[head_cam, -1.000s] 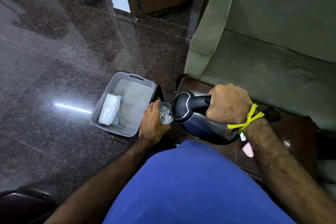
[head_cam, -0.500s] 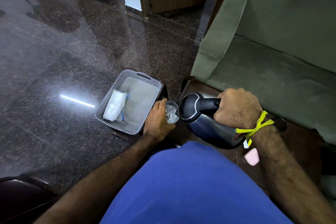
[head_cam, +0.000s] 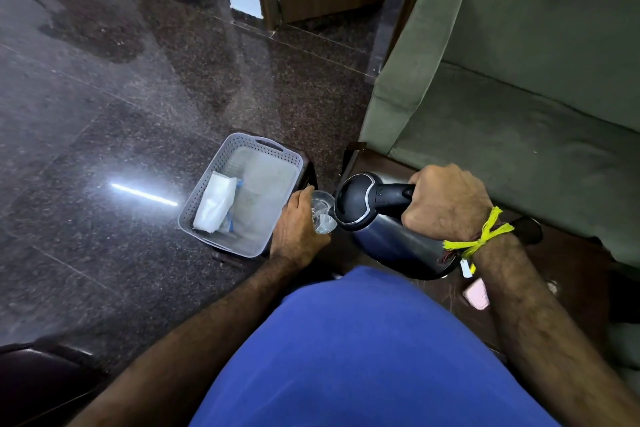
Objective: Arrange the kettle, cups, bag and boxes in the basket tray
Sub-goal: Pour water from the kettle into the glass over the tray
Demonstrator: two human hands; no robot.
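My right hand (head_cam: 448, 206) grips the black handle of a steel kettle (head_cam: 388, 239), which is tilted far over to the left with its black lid end against a clear glass cup (head_cam: 321, 211). My left hand (head_cam: 298, 229) holds that cup just right of the grey perforated basket tray (head_cam: 263, 149). Inside the tray, along its left side, lies a white bag (head_cam: 215, 206) with blue trim. The rest of the tray floor is bare.
The tray sits on a small dark stool over a polished dark stone floor. A dark wooden table (head_cam: 571, 274) under the kettle carries a pink object (head_cam: 477, 293). A green sofa (head_cam: 519, 87) fills the right side. My blue shirt hides the near foreground.
The kettle, cup and both hands keep the same pose against each other; only the camera view has shifted slightly, so everything sits a little lower and further right in frame.
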